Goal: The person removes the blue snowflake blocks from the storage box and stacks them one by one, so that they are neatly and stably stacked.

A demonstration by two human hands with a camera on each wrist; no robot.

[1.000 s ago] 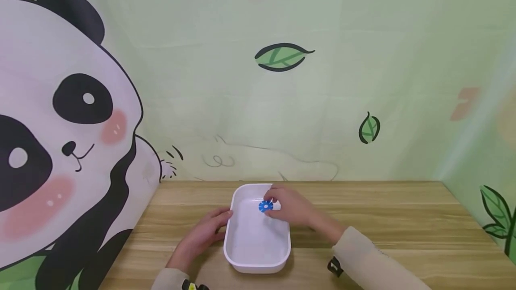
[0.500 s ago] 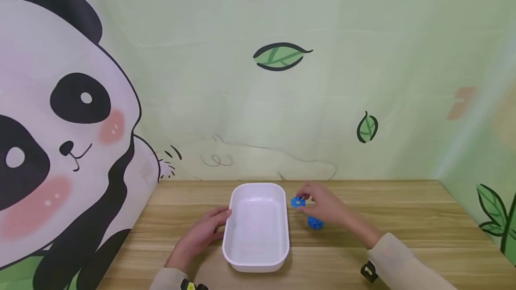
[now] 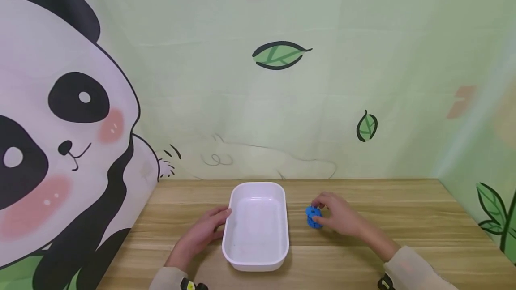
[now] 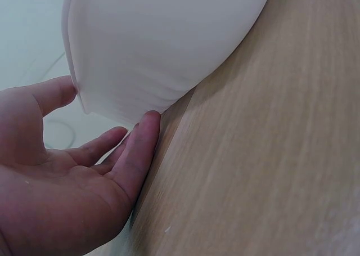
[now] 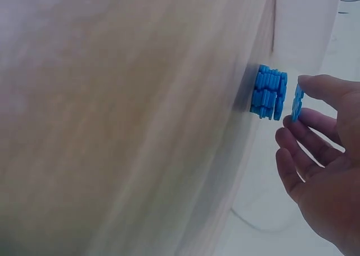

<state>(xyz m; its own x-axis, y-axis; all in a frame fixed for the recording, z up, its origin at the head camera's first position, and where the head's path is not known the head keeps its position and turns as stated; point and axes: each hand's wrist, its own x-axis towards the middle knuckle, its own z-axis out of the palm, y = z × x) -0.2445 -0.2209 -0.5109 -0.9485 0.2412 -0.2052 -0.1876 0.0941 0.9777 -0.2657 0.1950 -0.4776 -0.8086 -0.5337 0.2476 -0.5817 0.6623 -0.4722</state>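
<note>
My right hand (image 3: 340, 216) pinches a thin blue notched snowflake disc (image 5: 297, 102) between thumb and fingertips. Just below that disc, in the head view, a short stack of similar blue discs (image 3: 314, 223) stands on the table. The right wrist view shows a narrow gap between the held disc and the stack (image 5: 266, 93). To the left of these is an empty white rectangular tray (image 3: 258, 232). Resting against its left side is my left hand (image 3: 203, 231), one fingertip at the rim and others low on the outer wall, as the left wrist view shows.
Everything stands on a wood-grain table (image 3: 363, 254). Behind it rises a pale green backdrop (image 3: 306, 102) printed with a panda (image 3: 80, 115) and leaves. Dark straps with small devices sit at both sleeves.
My right hand has carried the blue disc from over the tray rightward, then down over the stack, which the arm hid at first. My left hand stays at the tray.
</note>
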